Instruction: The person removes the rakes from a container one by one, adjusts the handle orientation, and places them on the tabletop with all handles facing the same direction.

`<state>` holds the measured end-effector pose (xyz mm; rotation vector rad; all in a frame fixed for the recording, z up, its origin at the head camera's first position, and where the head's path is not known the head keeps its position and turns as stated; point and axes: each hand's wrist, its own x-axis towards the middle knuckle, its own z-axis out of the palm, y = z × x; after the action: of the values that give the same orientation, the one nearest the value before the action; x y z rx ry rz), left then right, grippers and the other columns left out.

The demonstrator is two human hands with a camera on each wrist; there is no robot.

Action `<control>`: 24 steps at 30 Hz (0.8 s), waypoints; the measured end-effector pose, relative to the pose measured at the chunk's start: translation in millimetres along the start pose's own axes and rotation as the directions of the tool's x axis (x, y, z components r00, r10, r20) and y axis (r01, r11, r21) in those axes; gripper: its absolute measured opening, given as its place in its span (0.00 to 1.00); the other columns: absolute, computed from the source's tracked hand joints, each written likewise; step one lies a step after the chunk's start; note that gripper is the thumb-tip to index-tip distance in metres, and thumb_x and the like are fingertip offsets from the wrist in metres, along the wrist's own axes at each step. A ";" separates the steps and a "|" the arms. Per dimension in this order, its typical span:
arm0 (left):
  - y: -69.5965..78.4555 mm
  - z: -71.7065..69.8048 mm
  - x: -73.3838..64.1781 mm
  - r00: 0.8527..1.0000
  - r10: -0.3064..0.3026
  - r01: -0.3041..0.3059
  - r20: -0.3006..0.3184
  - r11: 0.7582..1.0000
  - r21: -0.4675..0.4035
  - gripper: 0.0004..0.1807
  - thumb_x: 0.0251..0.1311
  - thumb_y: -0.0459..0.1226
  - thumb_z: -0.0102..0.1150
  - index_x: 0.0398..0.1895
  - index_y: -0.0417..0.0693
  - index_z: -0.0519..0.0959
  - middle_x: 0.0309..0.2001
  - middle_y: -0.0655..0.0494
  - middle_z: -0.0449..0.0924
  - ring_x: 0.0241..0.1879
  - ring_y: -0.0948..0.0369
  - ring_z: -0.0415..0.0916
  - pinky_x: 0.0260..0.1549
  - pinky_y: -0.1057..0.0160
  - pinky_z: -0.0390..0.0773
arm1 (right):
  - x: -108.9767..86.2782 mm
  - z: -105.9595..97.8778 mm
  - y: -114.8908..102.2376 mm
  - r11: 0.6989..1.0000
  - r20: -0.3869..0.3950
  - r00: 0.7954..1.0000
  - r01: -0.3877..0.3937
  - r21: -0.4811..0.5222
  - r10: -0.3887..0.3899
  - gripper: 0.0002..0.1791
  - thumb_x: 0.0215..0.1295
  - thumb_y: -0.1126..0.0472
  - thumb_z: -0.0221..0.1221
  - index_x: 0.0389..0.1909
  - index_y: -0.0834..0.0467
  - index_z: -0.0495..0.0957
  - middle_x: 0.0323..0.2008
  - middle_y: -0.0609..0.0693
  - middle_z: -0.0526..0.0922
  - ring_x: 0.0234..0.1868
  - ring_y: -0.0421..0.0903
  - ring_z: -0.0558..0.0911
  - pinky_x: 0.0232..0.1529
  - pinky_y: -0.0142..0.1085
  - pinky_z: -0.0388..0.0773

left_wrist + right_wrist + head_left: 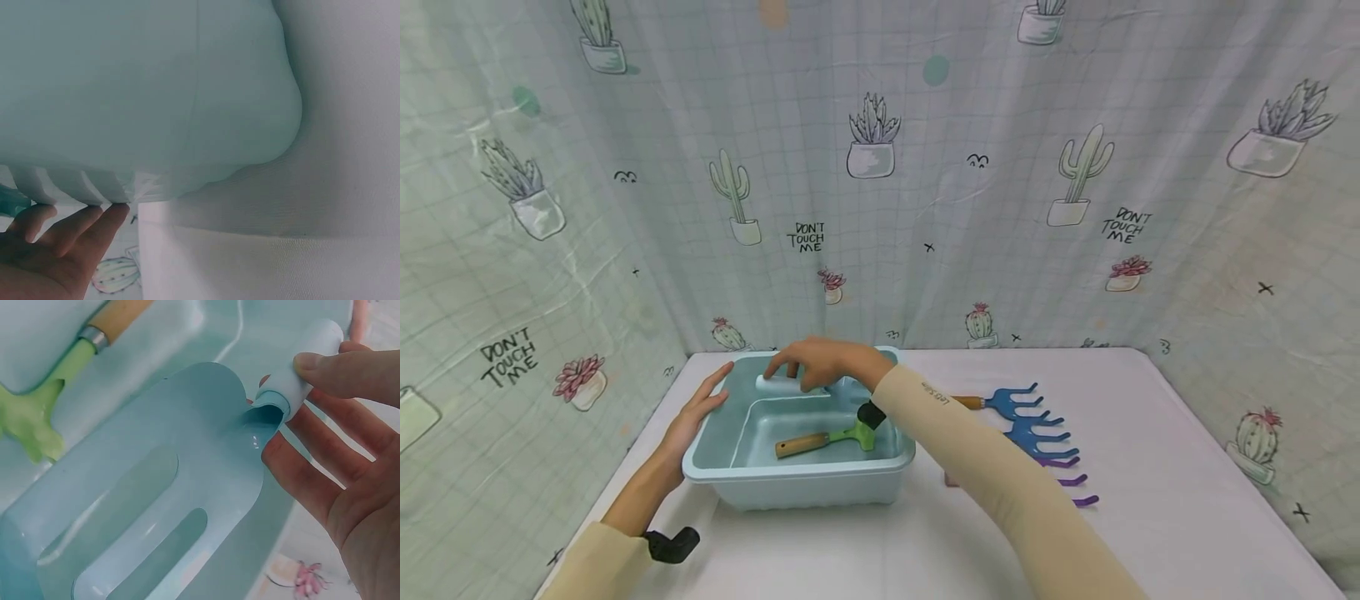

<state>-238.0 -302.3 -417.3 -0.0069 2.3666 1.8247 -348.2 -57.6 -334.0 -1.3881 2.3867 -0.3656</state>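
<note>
Inside the pale blue plastic basin, my right hand pinches the white handle of a light blue slotted hand shovel between thumb and fingers. The shovel's broad blade lies over the basin floor in the right wrist view. Near it in the basin is a green garden hand tool with a wooden handle; its head is partly hidden by the right wrist's camera. My left hand rests against the basin's left side, and the left wrist view shows its extended fingertips touching the ribbed wall.
Right of the basin, blue hand forks and a purple one lie on the white table, partly covered by my right sleeve. A cactus-print curtain closes off the back and sides.
</note>
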 end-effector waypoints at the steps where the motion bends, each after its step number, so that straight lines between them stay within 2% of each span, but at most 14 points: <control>1: 0.0 0.1 -0.1 1.000 0.000 0.000 0.001 1.000 -0.003 0.34 0.82 0.55 0.34 0.85 0.74 0.37 0.86 0.53 0.28 0.84 0.39 0.35 0.74 0.31 0.53 | -1.6 -2.2 -1.1 1.000 -0.006 1.000 0.005 -0.005 -0.005 0.34 0.67 0.72 0.61 0.71 0.43 0.75 0.63 0.51 0.82 0.63 0.46 0.81 0.49 0.32 0.80; 10: -0.6 0.5 0.1 1.000 0.005 -0.005 0.000 1.000 -0.002 0.34 0.82 0.55 0.34 0.85 0.74 0.37 0.86 0.53 0.28 0.83 0.37 0.35 0.73 0.29 0.54 | -16.2 -24.4 -9.7 1.000 -0.030 0.999 0.020 -0.020 -0.021 0.34 0.68 0.73 0.59 0.71 0.45 0.74 0.64 0.53 0.81 0.63 0.50 0.81 0.44 0.31 0.80; 14: -1.3 0.0 1.0 1.000 0.004 -0.004 -0.005 1.000 0.005 0.34 0.82 0.56 0.34 0.84 0.74 0.37 0.86 0.53 0.28 0.83 0.37 0.36 0.73 0.29 0.55 | -23.4 -32.2 -11.1 0.999 -0.039 0.999 0.027 -0.038 -0.029 0.34 0.67 0.74 0.58 0.71 0.45 0.75 0.63 0.52 0.82 0.61 0.48 0.82 0.42 0.31 0.79; 24: -3.6 -0.5 4.6 1.000 -0.007 0.007 -0.005 1.000 0.004 0.33 0.82 0.53 0.33 0.84 0.75 0.37 0.86 0.53 0.28 0.83 0.36 0.36 0.72 0.29 0.56 | -51.4 -46.6 -8.9 0.996 -0.054 0.997 0.043 -0.075 -0.047 0.35 0.65 0.76 0.55 0.69 0.45 0.76 0.64 0.47 0.82 0.60 0.45 0.82 0.45 0.31 0.80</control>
<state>-242.3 -303.3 -421.3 -0.0189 2.3705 1.8192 -337.7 -14.9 -279.5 -1.4844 2.4397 -0.3354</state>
